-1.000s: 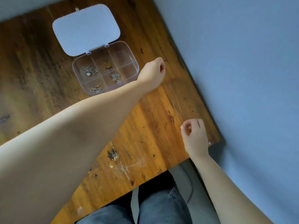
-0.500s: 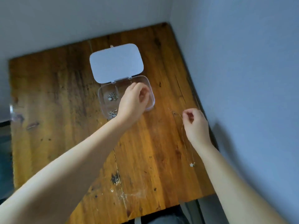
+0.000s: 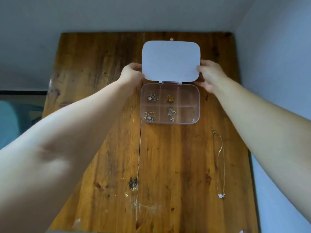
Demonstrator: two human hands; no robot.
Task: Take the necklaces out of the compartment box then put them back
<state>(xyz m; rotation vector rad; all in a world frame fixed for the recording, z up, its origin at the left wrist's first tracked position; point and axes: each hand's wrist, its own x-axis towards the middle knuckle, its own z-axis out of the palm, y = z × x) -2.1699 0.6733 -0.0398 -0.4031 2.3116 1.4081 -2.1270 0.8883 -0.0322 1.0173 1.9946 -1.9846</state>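
Compartment box (image 3: 170,105), open on desk (image 3: 101,81): my left hand (image 3: 130,76) and right hand (image 3: 210,74) clamp lid (image 3: 170,60) edges. Four compartments hold necklaces; one necklace (image 3: 220,158) lies right of box.

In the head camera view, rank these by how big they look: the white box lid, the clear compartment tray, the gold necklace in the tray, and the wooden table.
1. Brown wooden table.
2. White plastic lid and clear six-compartment tray: they look alike, so unranked.
3. Small bunched gold necklace.
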